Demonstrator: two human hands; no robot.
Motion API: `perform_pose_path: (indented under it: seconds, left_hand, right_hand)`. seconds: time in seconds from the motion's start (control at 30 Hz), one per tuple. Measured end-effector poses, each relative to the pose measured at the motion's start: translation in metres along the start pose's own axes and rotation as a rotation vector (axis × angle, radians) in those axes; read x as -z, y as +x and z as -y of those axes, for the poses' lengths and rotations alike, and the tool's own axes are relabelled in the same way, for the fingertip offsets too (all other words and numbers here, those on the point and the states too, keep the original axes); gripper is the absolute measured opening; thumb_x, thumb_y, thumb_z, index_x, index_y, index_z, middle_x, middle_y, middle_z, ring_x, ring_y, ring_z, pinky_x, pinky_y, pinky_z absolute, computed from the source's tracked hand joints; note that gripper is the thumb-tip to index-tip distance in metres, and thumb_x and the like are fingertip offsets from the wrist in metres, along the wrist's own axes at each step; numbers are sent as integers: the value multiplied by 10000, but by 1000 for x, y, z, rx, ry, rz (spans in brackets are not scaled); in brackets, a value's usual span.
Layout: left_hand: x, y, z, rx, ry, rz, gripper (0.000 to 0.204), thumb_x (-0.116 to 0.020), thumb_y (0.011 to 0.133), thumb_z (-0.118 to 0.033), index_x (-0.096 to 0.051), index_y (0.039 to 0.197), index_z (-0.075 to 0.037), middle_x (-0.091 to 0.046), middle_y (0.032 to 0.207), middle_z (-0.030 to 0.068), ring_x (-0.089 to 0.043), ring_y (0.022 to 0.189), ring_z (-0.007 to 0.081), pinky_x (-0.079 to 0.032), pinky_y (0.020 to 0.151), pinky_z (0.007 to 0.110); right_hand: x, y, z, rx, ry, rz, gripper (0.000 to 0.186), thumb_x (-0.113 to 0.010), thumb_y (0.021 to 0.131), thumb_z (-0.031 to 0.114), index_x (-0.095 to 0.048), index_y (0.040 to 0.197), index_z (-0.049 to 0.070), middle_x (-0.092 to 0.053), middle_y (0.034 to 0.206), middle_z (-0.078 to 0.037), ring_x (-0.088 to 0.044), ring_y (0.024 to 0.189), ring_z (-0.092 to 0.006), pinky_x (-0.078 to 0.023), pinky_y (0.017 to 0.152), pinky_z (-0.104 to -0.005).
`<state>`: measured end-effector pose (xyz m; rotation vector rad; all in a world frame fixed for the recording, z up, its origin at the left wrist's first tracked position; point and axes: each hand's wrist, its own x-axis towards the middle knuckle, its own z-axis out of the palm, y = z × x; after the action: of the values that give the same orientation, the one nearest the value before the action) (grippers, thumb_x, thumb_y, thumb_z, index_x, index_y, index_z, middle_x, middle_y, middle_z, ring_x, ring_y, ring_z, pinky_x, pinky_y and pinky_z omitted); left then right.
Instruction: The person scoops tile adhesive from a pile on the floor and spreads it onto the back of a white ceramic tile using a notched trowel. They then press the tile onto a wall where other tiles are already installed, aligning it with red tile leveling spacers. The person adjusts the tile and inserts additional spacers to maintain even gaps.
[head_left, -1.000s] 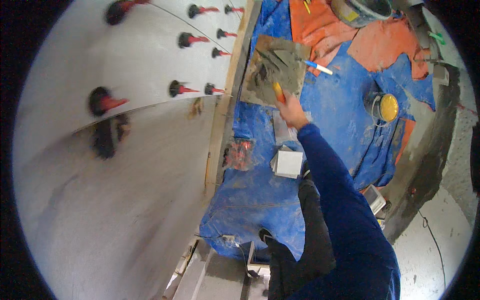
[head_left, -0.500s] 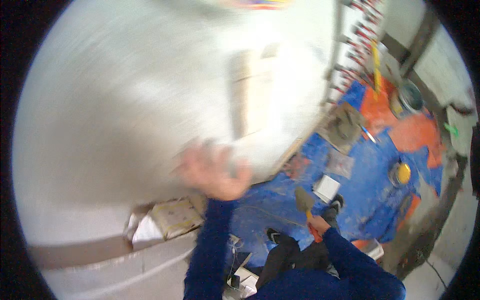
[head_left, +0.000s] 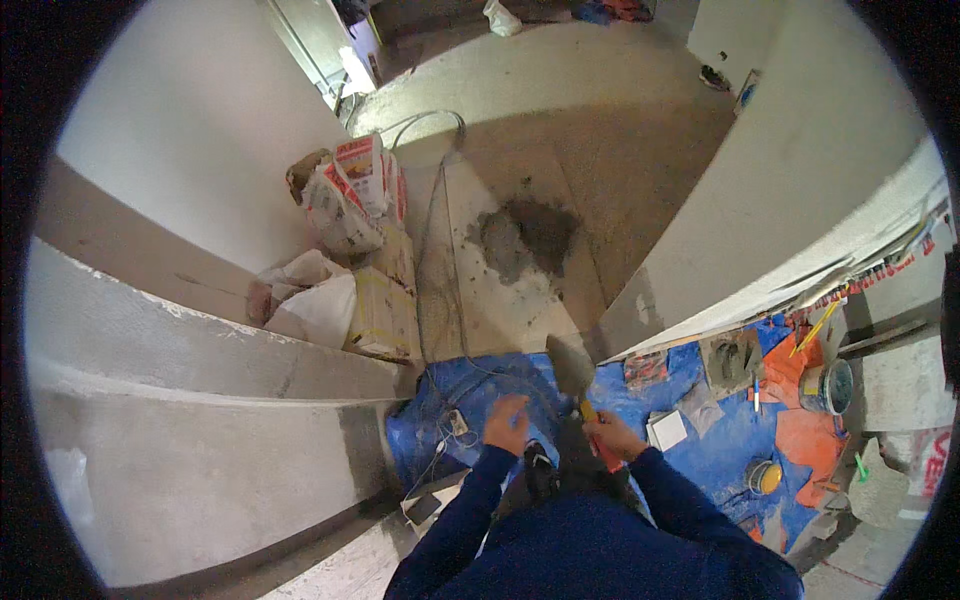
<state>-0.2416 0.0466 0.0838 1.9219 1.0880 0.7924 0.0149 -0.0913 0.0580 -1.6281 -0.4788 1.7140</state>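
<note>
- Above the wrinkled blue plastic sheet (head_left: 728, 462), the right hand (head_left: 622, 436) had its grip wrapped around the yellow-and-red handle of a grey metal trowel (head_left: 572, 368), blade pointing forward
- Leftward, the left hand (head_left: 507, 424) hung apart; how wide its grip stood, I could not tell
- Square white tiles (head_left: 667, 430) lay to the trowel's right

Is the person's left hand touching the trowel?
Apart. The head view shows blue tarp in the gap between the left hand and the trowel, which the right hand grips by its handle.

Grey trowel (head_left: 572, 368) (blade forward) in right hand (head_left: 617, 438)
</note>
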Motion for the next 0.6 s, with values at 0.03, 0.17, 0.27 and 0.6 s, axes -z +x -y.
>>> perform_pose_path:
  seconds: [0.03,0.17,0.27,0.6]
  left_hand:
    - [13,5,26,55,5,-54,270,-640,951,-117,-715,1209,-91,-697,1195,145,-684,1100,364,-529,1003,461]
    - [79,15,116,499,16,-102,255,-682,924,-189,-740,1150,-86,-740,1130,136,-725,999,304,-575,885,412]
    - [151,0,150,664,261,-82,254,-670,920,-230,-762,1111,-90,-753,1070,134,-729,985,315,-577,849,395]
    - [125,168,132,734,43,-32,280,-723,936,-209,-726,1157,-36,-744,1088,109,-720,1000,224,-566,902,369]
  right_hand:
    - [-6,6,17,23,66,-18,333,-711,946,224,-553,1132,-2,-596,762,-59,-612,564,-187,-494,483,-354]
    - [-7,61,70,-11,35,-95,392,-728,924,193,-506,1176,-9,-608,824,-92,-620,565,-212,-529,494,-382]
    - [-1,133,85,-155,104,-124,344,-731,917,195,-526,1116,3,-597,798,-86,-603,544,-213,-531,499,-382]
    - [33,331,109,-151,59,-303,294,-638,966,321,-617,1028,35,-584,684,-58,-614,491,-212,-496,460,-431]
